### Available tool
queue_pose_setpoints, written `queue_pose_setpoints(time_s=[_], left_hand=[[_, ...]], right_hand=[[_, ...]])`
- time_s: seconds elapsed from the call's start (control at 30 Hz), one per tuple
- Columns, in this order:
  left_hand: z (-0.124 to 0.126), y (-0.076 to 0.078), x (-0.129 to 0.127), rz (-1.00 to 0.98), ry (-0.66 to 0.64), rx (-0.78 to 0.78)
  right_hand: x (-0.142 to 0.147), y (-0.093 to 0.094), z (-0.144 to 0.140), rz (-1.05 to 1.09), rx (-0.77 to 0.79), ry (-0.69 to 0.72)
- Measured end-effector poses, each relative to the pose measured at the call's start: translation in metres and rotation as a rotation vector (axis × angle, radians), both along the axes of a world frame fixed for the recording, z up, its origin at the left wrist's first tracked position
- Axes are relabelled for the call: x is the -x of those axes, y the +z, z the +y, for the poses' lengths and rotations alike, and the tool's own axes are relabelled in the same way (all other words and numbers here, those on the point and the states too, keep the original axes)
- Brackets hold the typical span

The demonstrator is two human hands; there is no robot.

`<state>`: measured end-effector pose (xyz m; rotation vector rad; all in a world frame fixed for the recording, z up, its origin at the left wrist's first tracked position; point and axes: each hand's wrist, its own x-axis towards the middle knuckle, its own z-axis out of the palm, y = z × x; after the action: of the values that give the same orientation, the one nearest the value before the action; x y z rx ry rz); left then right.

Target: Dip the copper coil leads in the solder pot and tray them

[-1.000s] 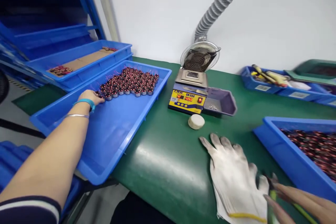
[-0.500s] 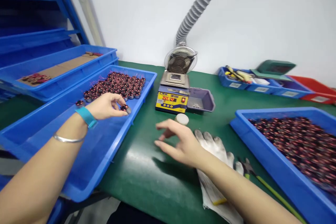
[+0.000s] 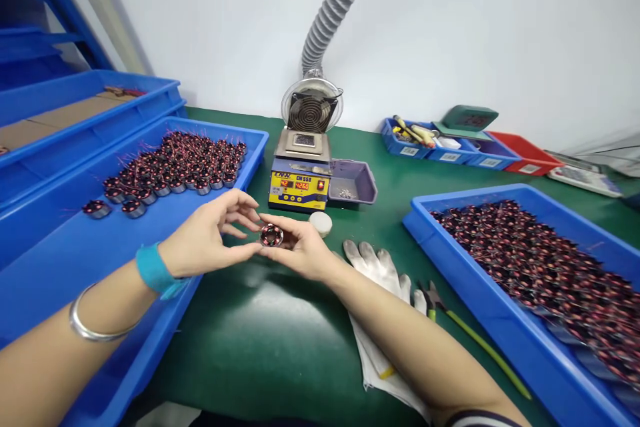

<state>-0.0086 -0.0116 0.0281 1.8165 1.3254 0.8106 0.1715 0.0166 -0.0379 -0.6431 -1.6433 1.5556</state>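
Note:
A small motor stator [image 3: 271, 235], a ring with copper windings, is upright between my two hands above the green table. My right hand [image 3: 300, 247] pinches it between thumb and fingers. On its other side is my left hand [image 3: 220, 230], fingers apart and curved, the thumb tip at the stator's edge; whether it touches is hard to tell. Many similar stators [image 3: 175, 163] with thin red wires stand in the left blue tray [image 3: 100, 260]. Behind my hands sits a yellow-fronted solder pot [image 3: 300, 190] with a lit display.
A round white-topped tin [image 3: 320, 223] and a purple tray [image 3: 363, 190] are by the pot. White gloves [image 3: 377, 270] and green-handled pliers [image 3: 433, 300] lie right. Beyond them stands another blue tray [image 3: 480, 300] full of stators. Small bins [image 3: 450, 153] line the back.
My left hand has brought the stator rightwards out of the left tray. My right hand, free before, has moved left and closed on it. The view has shifted right.

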Motion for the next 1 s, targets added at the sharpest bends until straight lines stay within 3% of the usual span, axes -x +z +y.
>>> queue_pose_setpoints(time_s=[0.13, 0.23, 0.33, 0.4, 0.5, 0.57, 0.63, 0.73, 0.8, 0.93, 1.0], left_hand=[[0.004, -0.010, -0.005, 0.013, 0.043, 0.116], [0.006, -0.020, -0.014, -0.068, 0.026, 0.104], [0.006, -0.019, -0.019, -0.105, 0.033, 0.036], [0.007, -0.014, -0.016, -0.166, 0.158, -0.049], [0.013, -0.005, -0.006, -0.437, 0.435, -0.222], [0.017, -0.003, -0.001, -0.572, 0.511, -0.265], [0.017, -0.005, -0.001, -0.559, 0.431, -0.142], [0.010, -0.010, -0.010, -0.423, 0.174, 0.126], [0.005, -0.012, -0.018, -0.365, 0.084, 0.173], [0.002, -0.015, -0.024, -0.352, 0.127, 0.111], [0.004, -0.021, -0.023, -0.284, 0.116, 0.170]], right_hand=[[0.000, 0.006, -0.004, -0.075, -0.081, -0.084], [0.001, 0.010, -0.008, -0.125, -0.163, -0.090], [0.001, 0.014, -0.011, -0.126, -0.180, -0.063], [0.000, 0.016, -0.012, -0.111, -0.146, -0.068], [-0.002, 0.020, -0.011, -0.073, -0.066, -0.089], [-0.004, 0.022, -0.009, -0.050, -0.020, -0.102], [-0.006, 0.023, -0.006, -0.042, 0.003, -0.124], [-0.006, 0.022, -0.006, -0.055, -0.012, -0.162], [-0.005, 0.021, -0.006, -0.067, -0.034, -0.171], [-0.010, 0.025, 0.000, -0.088, -0.115, -0.253], [-0.018, 0.036, 0.014, -0.101, -0.133, -0.316]])
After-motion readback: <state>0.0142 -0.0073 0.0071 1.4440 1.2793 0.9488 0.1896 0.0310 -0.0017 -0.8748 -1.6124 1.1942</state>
